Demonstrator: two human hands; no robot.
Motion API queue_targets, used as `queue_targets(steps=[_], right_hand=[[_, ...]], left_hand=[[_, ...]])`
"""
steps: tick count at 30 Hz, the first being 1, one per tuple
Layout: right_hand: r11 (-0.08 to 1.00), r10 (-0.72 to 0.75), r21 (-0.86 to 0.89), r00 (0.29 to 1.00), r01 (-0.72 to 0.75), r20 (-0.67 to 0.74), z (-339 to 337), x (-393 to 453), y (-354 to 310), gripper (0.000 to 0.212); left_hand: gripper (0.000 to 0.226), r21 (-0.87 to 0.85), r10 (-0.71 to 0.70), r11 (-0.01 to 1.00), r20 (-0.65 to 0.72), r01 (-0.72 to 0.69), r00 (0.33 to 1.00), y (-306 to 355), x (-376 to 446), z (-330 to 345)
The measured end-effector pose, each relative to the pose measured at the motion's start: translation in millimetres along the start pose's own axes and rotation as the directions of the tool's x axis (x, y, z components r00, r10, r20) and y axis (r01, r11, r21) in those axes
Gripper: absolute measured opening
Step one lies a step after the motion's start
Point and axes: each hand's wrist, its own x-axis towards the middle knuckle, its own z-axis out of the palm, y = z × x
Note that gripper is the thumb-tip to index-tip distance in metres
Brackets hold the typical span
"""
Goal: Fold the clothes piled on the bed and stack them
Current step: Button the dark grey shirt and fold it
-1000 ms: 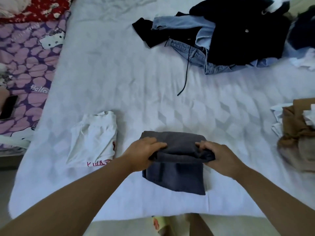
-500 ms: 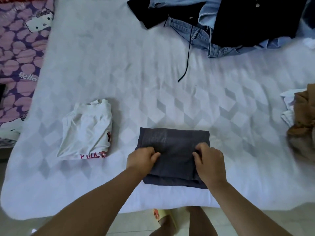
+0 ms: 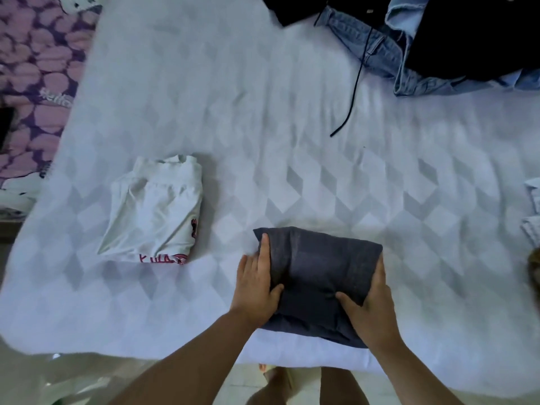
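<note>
Hands bracket the folded dark grey garment (image 3: 318, 276) at lower centre of the frame: your left hand (image 3: 257, 283) clasps its left edge, forefinger stretched along the side, while your right hand (image 3: 368, 302) clamps the right edge, thumb on top. A second ago the last fold was only coming over; now the bundle is closed, probably ready to stack on the folded white T-shirt (image 3: 155, 210), left of it on the bed (image 3: 292, 118).

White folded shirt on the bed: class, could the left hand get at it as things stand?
Probably yes. The white folded shirt lies beside the left hand with only bare sheet between, though that hand now grips the grey garment.
</note>
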Motion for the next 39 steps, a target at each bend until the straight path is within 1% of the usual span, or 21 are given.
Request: queue_targets(steps=[2,5,7,9,11,14,16,18,22,24,26,27,28,29,30,31,33,35,36,38,39], right_hand=[[0.999,-0.019,0.035,1.000,0.019,0.002,-2,-2,-12,0.105],[0.996,-0.089,0.034,0.996,0.088,0.010,-4,5,-40,0.098],[0.983,-0.182,0.014,0.983,0.181,0.023,-1,14,-71,0.098],[0.955,-0.294,-0.020,0.954,0.296,0.065,6,24,-107,0.097],[0.907,-0.399,-0.086,0.907,0.412,0.135,16,35,-147,0.094],[0.775,-0.532,-0.184,0.781,0.605,0.328,39,51,-213,0.091],[0.672,-0.571,-0.229,0.689,0.704,0.446,59,62,-255,0.086],[0.567,-0.589,-0.266,0.610,0.779,0.530,81,69,-293,0.080],[0.423,-0.609,-0.291,0.507,0.858,0.610,120,83,-345,0.075],[0.369,-0.623,-0.299,0.473,0.880,0.623,139,91,-357,0.073],[0.276,-0.621,-0.371,0.459,0.887,0.635,155,96,-355,0.069],[0.223,-0.604,-0.414,0.458,0.883,0.652,162,97,-349,0.065],[0.184,-0.571,-0.443,0.463,0.877,0.678,167,96,-341,0.060],[0.162,-0.535,-0.460,0.469,0.873,0.703,172,95,-332,0.056],[0.153,-0.508,-0.470,0.477,0.869,0.717,174,93,-323,0.054],[0.152,-0.492,-0.483,0.490,0.862,0.720,176,92,-314,0.055],[0.157,-0.492,-0.514,0.518,0.843,0.699,178,89,-299,0.063],[0.163,-0.518,-0.539,0.537,0.826,0.666,179,87,-287,0.066],[0.172,-0.533,-0.544,0.542,0.821,0.650,179,86,-281,0.065],[0.198,-0.548,-0.532,0.543,0.823,0.636,180,86,-268,0.061],[0.215,-0.531,-0.519,0.546,0.827,0.649,180,87,-262,0.059]], left_hand=[[0.104,-0.186,-0.050,0.981,-0.003,0.048,0.999,4,-3,-10],[0.102,-0.274,-0.065,0.959,0.005,0.064,0.998,0,-8,-24],[0.095,-0.323,-0.094,0.944,-0.073,0.065,0.993,-8,-13,-37],[0.096,-0.397,-0.174,0.914,-0.192,0.086,0.966,-19,-18,-52],[0.097,-0.498,-0.285,0.862,-0.311,0.100,0.907,-28,-23,-69],[0.091,-0.650,-0.476,0.753,-0.431,0.102,0.767,-43,-34,-95],[0.086,-0.729,-0.581,0.678,-0.452,0.095,0.677,-55,-40,-108],[0.084,-0.796,-0.667,0.600,-0.442,0.081,0.600,-66,-42,-119],[0.084,-0.871,-0.773,0.491,-0.435,0.003,0.462,-83,-25,-133],[0.085,-0.895,-0.810,0.445,-0.403,-0.001,0.426,-90,-12,-133],[0.087,-0.912,-0.832,0.402,-0.327,0.080,0.448,-96,-3,-126],[0.088,-0.902,-0.847,0.388,-0.270,0.186,0.458,-98,1,-122],[0.088,-0.845,-0.867,0.397,-0.218,0.358,0.448,-101,3,-119],[0.089,-0.730,-0.882,0.428,-0.209,0.533,0.423,-102,4,-116],[0.089,-0.595,-0.879,0.470,-0.246,0.652,0.409,-103,4,-114],[0.091,-0.478,-0.856,0.516,-0.299,0.711,0.421,-104,4,-112],[0.094,-0.305,-0.779,0.610,-0.400,0.731,0.482,-107,4,-108],[0.094,-0.209,-0.708,0.671,-0.465,0.711,0.532,-110,5,-105],[0.093,-0.156,-0.684,0.689,-0.463,0.707,0.564,-112,6,-102],[0.089,-0.023,-0.677,0.689,-0.379,0.725,0.631,-114,8,-99],[0.087,0.028,-0.683,0.681,-0.337,0.732,0.648,-116,9,-99]])
